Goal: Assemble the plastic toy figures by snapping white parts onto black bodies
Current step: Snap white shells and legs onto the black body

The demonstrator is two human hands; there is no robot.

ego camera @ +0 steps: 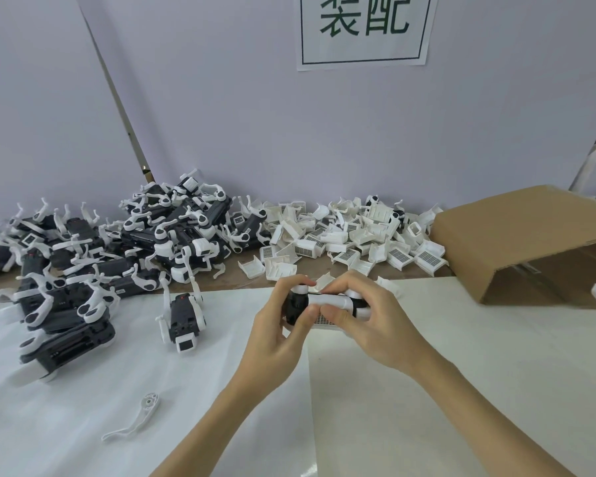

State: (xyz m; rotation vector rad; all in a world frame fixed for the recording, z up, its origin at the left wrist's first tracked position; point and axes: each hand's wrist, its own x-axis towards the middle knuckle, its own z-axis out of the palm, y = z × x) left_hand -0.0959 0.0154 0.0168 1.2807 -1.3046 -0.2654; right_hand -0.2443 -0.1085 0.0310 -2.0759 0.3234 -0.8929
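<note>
Both my hands hold one toy figure [327, 306] just above the white sheet at the middle of the table. It has a black body with a white cover on top. My left hand [283, 325] grips its black left end. My right hand [369, 318] wraps the right end, thumb pressed on the white cover's front edge. Much of the figure is hidden by my fingers. A pile of loose white covers [351, 242] lies behind my hands. A big heap of black bodies with white legs [117, 249] fills the left.
One black-and-white figure [183, 318] stands alone left of my hands. A single white leg part [136, 420] lies on the white sheet [496, 356] near the front. An open cardboard box [530, 242] sits on its side at the right. A wall with a paper sign [365, 29] closes the back.
</note>
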